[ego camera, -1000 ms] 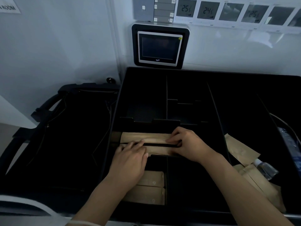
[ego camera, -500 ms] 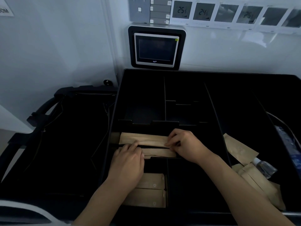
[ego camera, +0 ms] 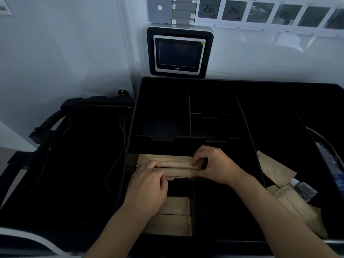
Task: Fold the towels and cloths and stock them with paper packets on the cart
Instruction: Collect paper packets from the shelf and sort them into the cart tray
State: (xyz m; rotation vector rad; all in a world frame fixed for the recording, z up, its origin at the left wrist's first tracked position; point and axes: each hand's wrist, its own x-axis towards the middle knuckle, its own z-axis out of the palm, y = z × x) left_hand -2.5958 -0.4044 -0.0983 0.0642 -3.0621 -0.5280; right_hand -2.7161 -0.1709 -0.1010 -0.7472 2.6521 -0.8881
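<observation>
Both hands work the packets [ego camera: 167, 164] lying in the tray's [ego camera: 247, 127] middle slot: left hand [ego camera: 149, 185] pressing them, right hand [ego camera: 216, 164] pinching their end. Squeezed unevenly, I reckon they could buckle or jam against the divider.

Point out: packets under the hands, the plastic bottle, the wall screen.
paper packets [ego camera: 173, 162], head view, bare middle of the top packet.
plastic bottle [ego camera: 303, 189], head view, its clear body.
wall screen [ego camera: 178, 54], head view, centre of the display.
</observation>
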